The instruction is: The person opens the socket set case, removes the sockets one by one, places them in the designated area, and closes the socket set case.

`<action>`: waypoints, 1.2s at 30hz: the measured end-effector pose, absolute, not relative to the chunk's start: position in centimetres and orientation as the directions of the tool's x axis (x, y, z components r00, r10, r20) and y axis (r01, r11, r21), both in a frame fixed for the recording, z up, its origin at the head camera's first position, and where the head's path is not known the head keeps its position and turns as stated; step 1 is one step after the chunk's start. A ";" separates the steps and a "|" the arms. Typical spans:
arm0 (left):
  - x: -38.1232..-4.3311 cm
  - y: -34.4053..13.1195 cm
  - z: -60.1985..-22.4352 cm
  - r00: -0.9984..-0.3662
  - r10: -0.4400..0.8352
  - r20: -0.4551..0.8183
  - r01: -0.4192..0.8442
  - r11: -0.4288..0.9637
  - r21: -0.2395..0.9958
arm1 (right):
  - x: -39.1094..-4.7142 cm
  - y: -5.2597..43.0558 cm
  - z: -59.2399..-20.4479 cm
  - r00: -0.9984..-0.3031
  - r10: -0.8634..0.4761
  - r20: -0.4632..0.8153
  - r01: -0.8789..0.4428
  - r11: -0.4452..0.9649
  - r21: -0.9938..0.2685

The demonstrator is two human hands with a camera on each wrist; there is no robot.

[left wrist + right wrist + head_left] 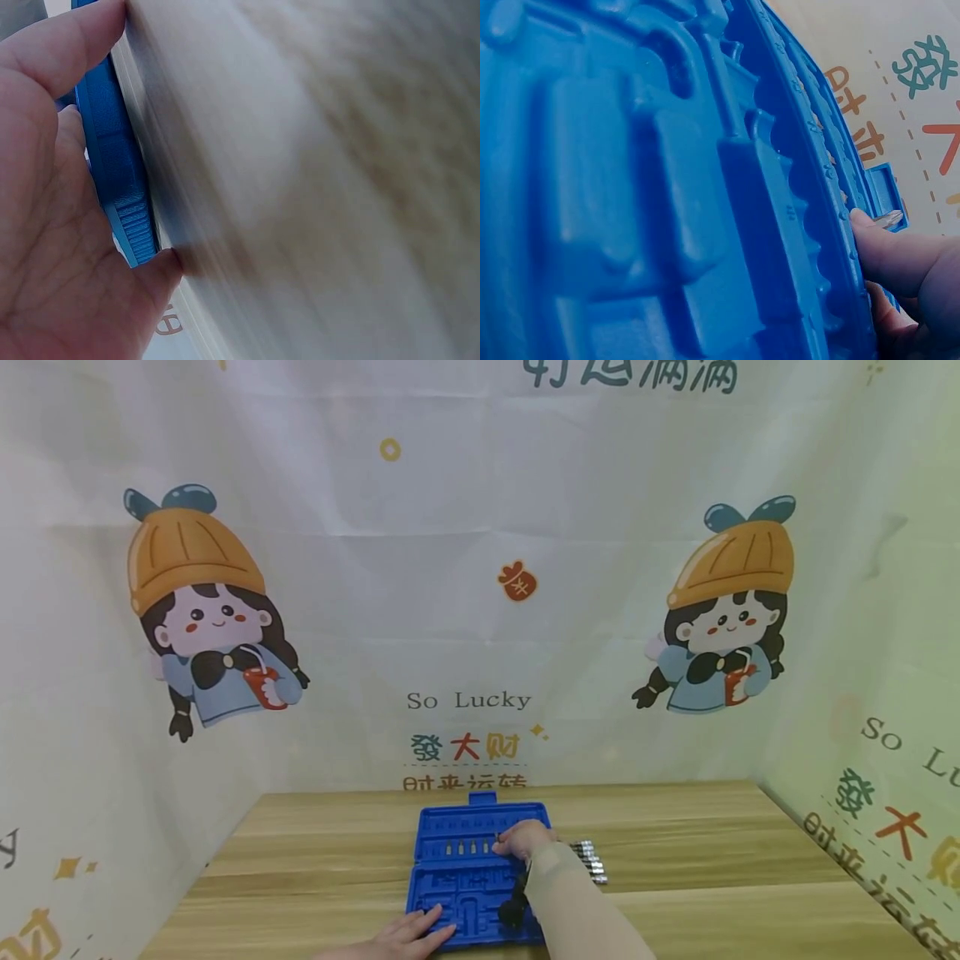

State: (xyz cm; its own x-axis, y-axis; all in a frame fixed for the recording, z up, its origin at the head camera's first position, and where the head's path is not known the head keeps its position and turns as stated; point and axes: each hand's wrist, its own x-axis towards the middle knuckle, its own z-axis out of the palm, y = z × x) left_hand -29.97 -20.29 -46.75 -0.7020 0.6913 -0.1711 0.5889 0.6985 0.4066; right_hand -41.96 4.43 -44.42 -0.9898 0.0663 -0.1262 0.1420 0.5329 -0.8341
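Note:
An open blue plastic tool case (435, 881) lies on the table with its moulded slots showing. Several small screwdriver bits (461, 847) stand in a row in its far half. At the right end of that row my right hand (525, 839) pinches a bit between thumb and fingers; its pointed, cross-shaped tip (889, 219) shows in the right wrist view. My left hand (405, 937) lies with fingers spread on the case's near left corner, and the left wrist view shows it along the case's side (116, 157).
Several silver sockets (588, 860) lie in a row on the wooden table (315, 852), just right of the case and partly behind my right forearm. A black object (512, 912) is under my right wrist. A printed cloth (465, 635) hangs behind the table.

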 end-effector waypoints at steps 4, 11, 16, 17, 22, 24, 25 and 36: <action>-29.9 -20.3 -47.0 -0.704 0.689 -0.174 0.586 0.701 0.407 | -41.6 4.4 -44.4 -0.991 0.070 -0.118 0.137 0.509 -0.850; -30.1 -20.3 -47.4 -0.713 0.676 -0.185 0.578 0.716 0.391 | -42.3 4.6 -45.2 -0.998 -0.008 -0.062 0.053 0.400 -0.915; -29.9 -20.2 -46.7 -0.699 0.683 -0.215 0.588 0.719 0.372 | -42.5 5.0 -44.9 -0.993 -0.111 -0.043 0.000 0.361 -0.933; -29.7 -20.1 -46.3 -0.694 0.685 -0.221 0.591 0.718 0.369 | -42.4 5.1 -44.7 -0.991 -0.124 -0.044 -0.002 0.355 -0.935; -29.4 -20.1 -45.6 -0.666 0.713 -0.219 0.616 0.692 0.377 | -41.8 5.7 -43.7 -0.983 -0.182 -0.041 -0.028 0.361 -0.932; -29.5 -20.3 -45.8 -0.664 0.713 -0.222 0.613 0.690 0.385 | -41.6 6.0 -43.2 -0.979 -0.201 -0.020 -0.058 0.377 -0.924; -29.7 -20.4 -46.0 -0.659 0.720 -0.216 0.621 0.683 0.384 | -41.5 6.1 -42.9 -0.979 -0.203 -0.010 -0.071 0.387 -0.919; -33.3 -22.3 -51.4 -0.640 0.735 -0.226 0.618 0.666 0.418 | -40.4 8.6 -41.9 -0.965 -0.262 0.035 -0.156 0.458 -0.875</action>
